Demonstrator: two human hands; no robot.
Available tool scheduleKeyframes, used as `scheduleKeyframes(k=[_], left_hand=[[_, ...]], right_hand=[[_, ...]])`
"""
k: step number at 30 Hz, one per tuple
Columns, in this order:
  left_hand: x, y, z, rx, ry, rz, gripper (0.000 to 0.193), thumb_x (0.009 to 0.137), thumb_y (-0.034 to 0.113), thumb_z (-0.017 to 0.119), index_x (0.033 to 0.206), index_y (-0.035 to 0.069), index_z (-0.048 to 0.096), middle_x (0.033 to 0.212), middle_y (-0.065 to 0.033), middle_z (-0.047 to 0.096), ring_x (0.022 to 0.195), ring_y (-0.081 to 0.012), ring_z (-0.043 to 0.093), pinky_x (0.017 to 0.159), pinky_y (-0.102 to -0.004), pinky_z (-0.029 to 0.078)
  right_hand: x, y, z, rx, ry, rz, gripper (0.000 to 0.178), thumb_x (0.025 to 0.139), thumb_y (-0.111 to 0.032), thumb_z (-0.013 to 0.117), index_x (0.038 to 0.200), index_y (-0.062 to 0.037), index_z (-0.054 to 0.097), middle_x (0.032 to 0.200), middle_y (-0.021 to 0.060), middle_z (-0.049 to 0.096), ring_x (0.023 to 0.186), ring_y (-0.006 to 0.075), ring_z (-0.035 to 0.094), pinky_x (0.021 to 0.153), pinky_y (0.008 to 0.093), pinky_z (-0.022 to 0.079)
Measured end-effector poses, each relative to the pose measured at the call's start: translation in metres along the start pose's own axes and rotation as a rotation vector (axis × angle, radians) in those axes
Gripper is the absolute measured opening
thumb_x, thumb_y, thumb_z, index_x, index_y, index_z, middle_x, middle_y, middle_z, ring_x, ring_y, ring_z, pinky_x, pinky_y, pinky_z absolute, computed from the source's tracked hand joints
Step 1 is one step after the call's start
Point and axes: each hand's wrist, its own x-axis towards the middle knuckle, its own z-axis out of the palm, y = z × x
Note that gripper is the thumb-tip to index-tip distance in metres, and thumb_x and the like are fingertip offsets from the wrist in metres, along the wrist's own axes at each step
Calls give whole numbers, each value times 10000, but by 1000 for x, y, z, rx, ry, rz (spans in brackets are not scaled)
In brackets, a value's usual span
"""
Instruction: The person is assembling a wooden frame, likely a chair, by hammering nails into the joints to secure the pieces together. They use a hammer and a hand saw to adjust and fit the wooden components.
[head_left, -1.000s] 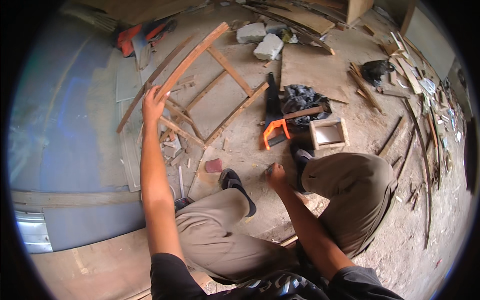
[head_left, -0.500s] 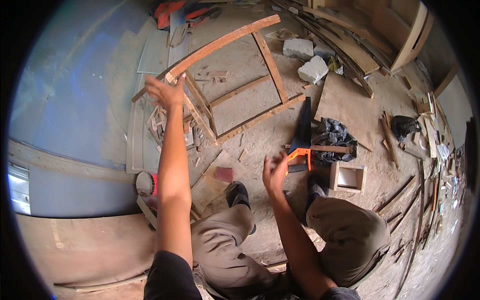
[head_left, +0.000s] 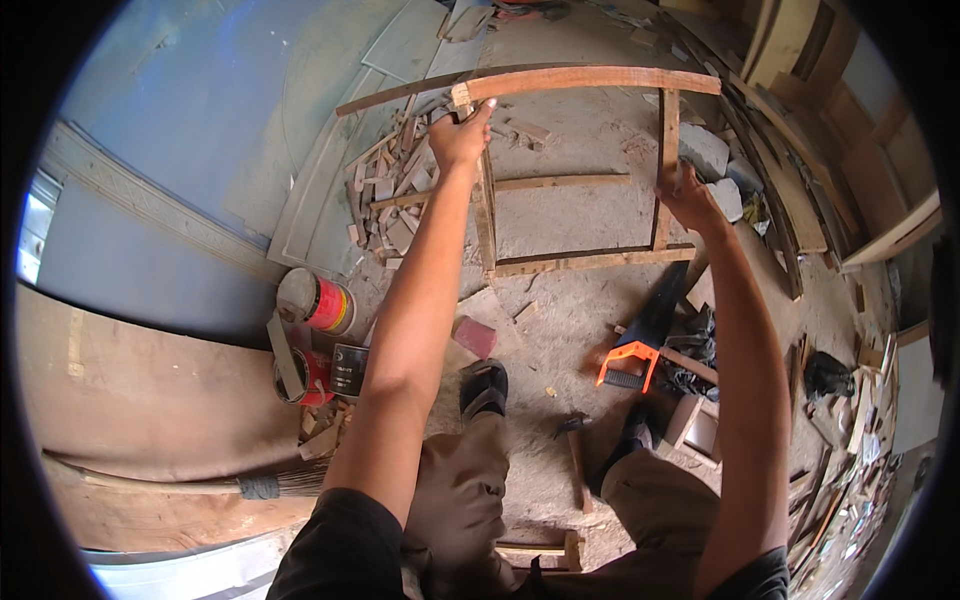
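Observation:
A wooden frame, with a curved top rail, uprights and lower rails, stands out in front of me. My left hand is closed round its upper left corner, just under the curved rail. Around the right upright my right hand is wrapped, about halfway down. Below the frame's right end lies a handsaw with a dark blade and an orange handle. Between my feet is a hammer, its wooden handle pointing towards me.
Wood offcuts are heaped left of the frame. Paint cans stand by the left wall. Concrete blocks and long boards lie on the right. A small wooden box and black plastic bags are near my right arm.
My right hand has moved up from beside the saw handle onto the right upright. The frame now looks more level, and the view has shifted, with the frame further right.

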Motion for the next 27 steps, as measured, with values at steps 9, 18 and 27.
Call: scheduleKeyframes(k=[9, 18, 27], left_hand=[[2, -15, 4, -68, -199, 121, 284, 807, 181, 785, 935, -8, 617, 790, -64, 650, 597, -104, 585, 537, -241, 490], [-8, -42, -14, -59, -319, -7, 204, 908, 217, 670, 922, 23, 607, 702, -40, 606, 536, -120, 561, 485, -268, 453], [-31, -66, -21, -1, -334, -113, 357, 871, 307, 695, 644, 88, 528, 513, -3, 487, 423, -106, 450, 414, -275, 367]], right_hand=[[20, 27, 13, 168, 27, -98, 533, 920, -332, 600, 1246, 30, 384, 1058, 328, 618, 1048, 496, 580, 842, 491, 486], [7, -5, 1, 170, 64, -91, 531, 902, -317, 624, 1238, 33, 409, 1069, 287, 630, 1055, 457, 595, 870, 464, 484], [9, 13, 6, 220, -58, 27, 584, 842, -311, 695, 1230, 37, 432, 1022, 245, 640, 870, 357, 666, 711, 414, 538]])
